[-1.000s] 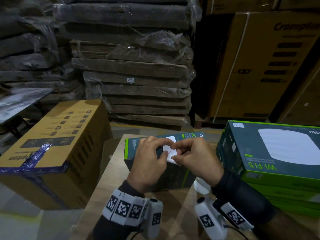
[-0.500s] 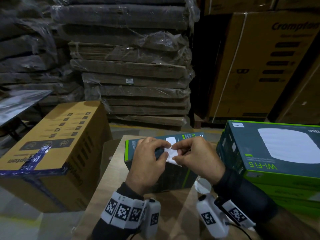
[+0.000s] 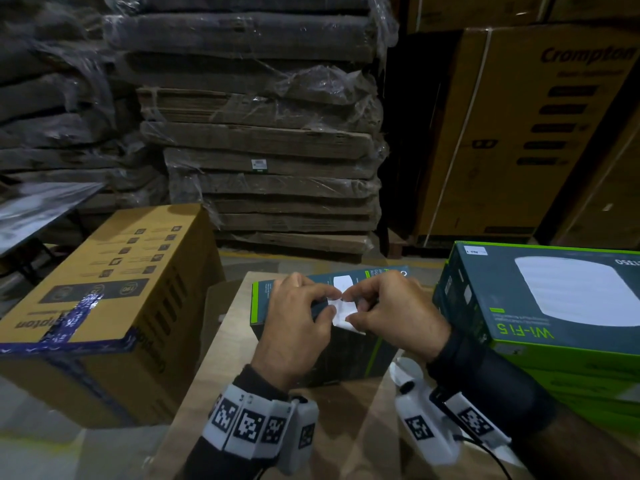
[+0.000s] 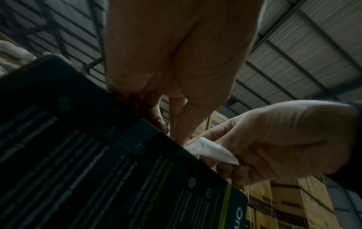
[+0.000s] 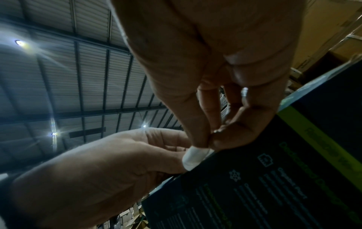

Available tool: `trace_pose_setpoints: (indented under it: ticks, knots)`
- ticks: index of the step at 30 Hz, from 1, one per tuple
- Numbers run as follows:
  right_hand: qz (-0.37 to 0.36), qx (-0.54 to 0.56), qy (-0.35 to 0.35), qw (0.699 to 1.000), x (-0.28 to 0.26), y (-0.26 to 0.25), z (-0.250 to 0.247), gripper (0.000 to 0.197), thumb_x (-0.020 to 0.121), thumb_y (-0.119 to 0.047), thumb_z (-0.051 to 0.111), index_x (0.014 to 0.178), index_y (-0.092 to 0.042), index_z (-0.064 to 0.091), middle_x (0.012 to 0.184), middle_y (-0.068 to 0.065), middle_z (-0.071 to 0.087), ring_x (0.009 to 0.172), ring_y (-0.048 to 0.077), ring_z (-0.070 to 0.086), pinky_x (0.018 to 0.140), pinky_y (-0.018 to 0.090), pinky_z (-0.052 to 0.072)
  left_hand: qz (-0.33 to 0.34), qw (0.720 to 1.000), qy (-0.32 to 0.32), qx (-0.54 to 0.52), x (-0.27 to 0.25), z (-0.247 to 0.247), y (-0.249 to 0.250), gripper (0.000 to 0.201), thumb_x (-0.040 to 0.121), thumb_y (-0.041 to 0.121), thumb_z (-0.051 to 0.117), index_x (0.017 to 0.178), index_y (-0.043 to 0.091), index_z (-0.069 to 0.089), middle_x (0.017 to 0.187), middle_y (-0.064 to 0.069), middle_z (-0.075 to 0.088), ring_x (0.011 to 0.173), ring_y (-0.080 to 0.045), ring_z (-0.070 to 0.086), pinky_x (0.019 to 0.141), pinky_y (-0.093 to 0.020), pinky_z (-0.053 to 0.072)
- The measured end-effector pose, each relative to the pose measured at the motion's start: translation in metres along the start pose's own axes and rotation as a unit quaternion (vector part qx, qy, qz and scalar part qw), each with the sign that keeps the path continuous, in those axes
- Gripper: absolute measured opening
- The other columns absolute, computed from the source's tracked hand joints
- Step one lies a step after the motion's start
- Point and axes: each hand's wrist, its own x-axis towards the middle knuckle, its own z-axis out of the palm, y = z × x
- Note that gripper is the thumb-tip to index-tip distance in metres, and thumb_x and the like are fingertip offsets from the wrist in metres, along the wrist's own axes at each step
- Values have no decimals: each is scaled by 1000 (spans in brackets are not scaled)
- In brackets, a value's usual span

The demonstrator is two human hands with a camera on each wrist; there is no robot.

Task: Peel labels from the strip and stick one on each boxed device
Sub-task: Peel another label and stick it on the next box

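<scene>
A dark device box [image 3: 349,358] with green edges stands on the wooden table [image 3: 214,386] in front of me. Just above its top, both hands pinch a small white label strip [image 3: 341,315]. My left hand [image 3: 333,302] holds the strip's left side between thumb and forefinger. My right hand [image 3: 348,307] pinches its right side. In the right wrist view the strip [image 5: 192,156] sticks out below the pinching fingertips [image 5: 197,139], against the box edge [image 5: 274,186]. From the left wrist, the strip [image 4: 213,153] is curled in the right hand [image 4: 284,139].
A stack of green boxed devices [image 3: 554,323] stands at the right; its top box bears a small white label [image 3: 475,251]. A large taped brown carton [image 3: 104,299] sits left of the table. Wrapped cardboard stacks [image 3: 263,150] and tall cartons [image 3: 519,133] fill the background.
Both hands stay over the box, pinching the strip; the fingers have shifted only slightly on it.
</scene>
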Motion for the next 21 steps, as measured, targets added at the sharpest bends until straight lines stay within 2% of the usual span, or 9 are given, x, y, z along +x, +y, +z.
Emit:
trace_pose_setpoints:
  ticks: [3, 6, 7, 8, 10, 13, 15, 18, 21]
  knots:
    - [-14, -24, 0, 1000, 0, 1, 0, 35, 79, -14, 73, 112, -23, 68, 64, -14, 53, 63, -3, 50, 61, 9, 44, 7, 1000, -10, 10, 0, -2, -2, 26, 88, 24, 63, 113, 30, 66, 97, 10, 48, 100, -4, 38, 87, -19, 37]
    - [-24, -54, 12, 998, -1, 2, 1, 37, 78, -15, 73, 113, -27, 67, 64, -12, 53, 67, 1, 53, 72, 26, 55, 16, 999, -25, 20, 0, -4, -3, 28, 88, 27, 63, 116, 32, 63, 97, 12, 45, 99, -3, 36, 84, -16, 33]
    - [-31, -66, 20, 997, -1, 3, 1, 37, 79, -17, 73, 113, -29, 67, 64, -12, 52, 67, 1, 53, 72, 27, 55, 19, 999, -30, 22, 0, -4, -3, 29, 88, 28, 63, 117, 32, 63, 96, 13, 44, 98, -2, 35, 82, -14, 31]
    - [-41, -75, 26, 996, -1, 4, 2, 36, 79, -18, 73, 113, -29, 67, 64, -13, 50, 65, 0, 51, 68, 23, 52, 22, 999, -32, 22, 0, -5, -4, 30, 87, 29, 64, 117, 32, 62, 96, 13, 44, 97, -2, 35, 80, -13, 31]
    - [-68, -97, 34, 992, -1, 6, 3, 34, 80, -23, 72, 113, -29, 67, 68, -17, 44, 64, -3, 46, 60, 11, 39, 33, 999, -29, 19, 0, -4, -6, 31, 85, 29, 66, 116, 31, 63, 95, 14, 44, 96, -2, 35, 78, -12, 31]
    - [-92, -136, 47, 985, -1, 10, 8, 32, 81, -33, 71, 112, -32, 65, 80, -17, 41, 71, -2, 40, 60, 11, 30, 47, 998, -19, 34, -2, -2, -9, 35, 82, 31, 69, 116, 33, 62, 95, 13, 44, 97, -3, 36, 81, -15, 34]
    - [-103, -155, 62, 981, -1, 14, 12, 29, 82, -38, 69, 110, -34, 64, 86, -15, 44, 78, 2, 42, 64, 14, 34, 47, 998, -14, 51, -3, 2, -10, 35, 83, 32, 68, 117, 34, 61, 98, 14, 43, 98, -2, 33, 80, -13, 29]
    - [-120, -183, 85, 972, 1, 18, 19, 24, 83, -39, 66, 106, -32, 63, 96, -8, 51, 88, 10, 52, 73, 28, 49, 65, 995, 11, 74, -4, 9, -13, 31, 81, 26, 70, 111, 32, 62, 95, 13, 40, 96, -2, 30, 78, -15, 27]
    - [-146, -206, 115, 961, 2, 22, 25, 17, 81, -31, 68, 95, -23, 64, 92, -2, 52, 77, 19, 58, 61, 39, 52, 67, 992, 39, 102, -6, 16, -17, 31, 76, 21, 75, 104, 25, 64, 92, 11, 39, 91, -2, 27, 76, -21, 30]
